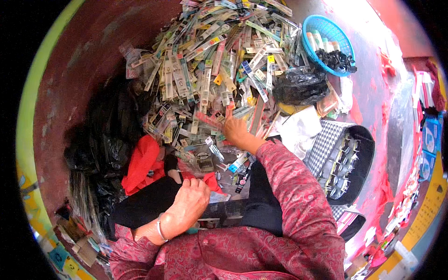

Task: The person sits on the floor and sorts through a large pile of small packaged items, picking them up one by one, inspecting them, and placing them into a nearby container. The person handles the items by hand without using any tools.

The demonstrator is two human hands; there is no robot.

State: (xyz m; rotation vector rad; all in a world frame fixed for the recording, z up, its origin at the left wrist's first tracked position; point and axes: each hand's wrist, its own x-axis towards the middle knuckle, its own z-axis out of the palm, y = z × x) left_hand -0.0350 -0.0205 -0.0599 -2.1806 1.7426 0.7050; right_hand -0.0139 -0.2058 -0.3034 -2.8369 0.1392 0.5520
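A large heap of slim clear plastic packets with printed cards (205, 81) spreads out in front of me. My right hand (239, 131) reaches onto its near edge, index finger pointing away and the other fingers curled down among the packets. Whatever those fingers grip is hidden. Close to my lap, my left hand (190, 201) is closed with its fingers bunched together, and I cannot see what is in them. Just to its right lies a blue and white packet (239, 161). A red cloth (142, 163) rests left of the left hand.
A blue plastic basket (347, 44) holding tubes and black pieces stands at the far right. Nearer are a black plastic bag (301, 87), white crumpled plastic (298, 130) and a houndstooth-patterned open box (322, 135) of metal-looking items. Black bags (112, 126) pile up at left.
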